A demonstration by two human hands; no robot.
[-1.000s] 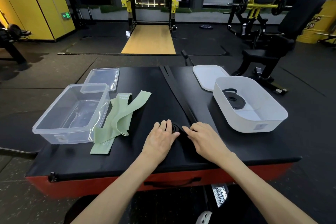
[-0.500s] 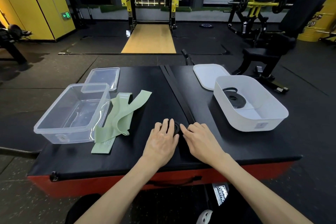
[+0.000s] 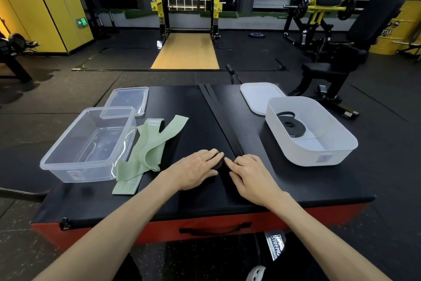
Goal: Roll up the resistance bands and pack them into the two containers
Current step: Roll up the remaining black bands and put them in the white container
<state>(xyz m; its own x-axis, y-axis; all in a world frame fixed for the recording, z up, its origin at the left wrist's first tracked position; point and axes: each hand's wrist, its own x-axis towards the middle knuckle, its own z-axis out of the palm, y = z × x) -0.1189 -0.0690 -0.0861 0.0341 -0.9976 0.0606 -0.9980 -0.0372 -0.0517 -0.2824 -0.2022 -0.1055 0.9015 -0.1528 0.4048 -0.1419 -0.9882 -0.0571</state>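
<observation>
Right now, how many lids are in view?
2: a clear lid at the clear tub's far end, and a white lid behind the white tub. None seems hidden.

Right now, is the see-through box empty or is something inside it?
Empty. You can see straight through the clear box to its bare bottom. The green bands lie outside, beside it.

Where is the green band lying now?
In the head view, the green band lies on the mat, between the clear box and the left hand.
</observation>
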